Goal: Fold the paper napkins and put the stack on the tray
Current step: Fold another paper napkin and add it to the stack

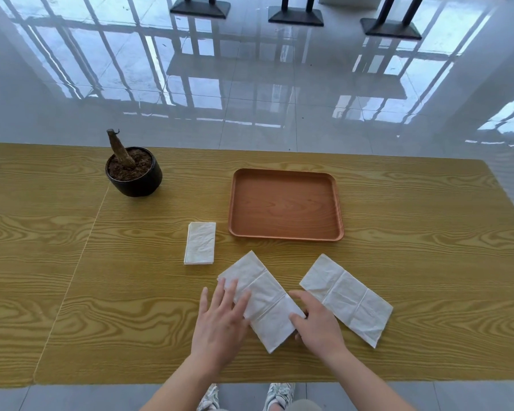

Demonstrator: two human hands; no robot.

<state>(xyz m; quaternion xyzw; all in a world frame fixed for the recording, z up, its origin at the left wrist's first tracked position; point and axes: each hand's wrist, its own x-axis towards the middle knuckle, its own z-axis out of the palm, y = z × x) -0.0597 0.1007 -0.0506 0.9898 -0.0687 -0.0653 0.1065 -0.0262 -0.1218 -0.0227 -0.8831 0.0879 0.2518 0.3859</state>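
The left hand (pixel 220 318) presses straight, spread fingers on the middle napkin (pixel 264 295), while the right hand (pixel 315 321) pinches that napkin's near right edge, thumb on top. The strip lies open and slantwise on the surface (pixel 72 262), so a fold seems to be just starting. Next, the pinched end likely has to be carried over the held end, edges matched. A second open napkin (pixel 346 298) lies just right; the folded stack (pixel 200 243) waits beside the bare tray (pixel 285 238) — a pot (pixel 134 179) farther left.
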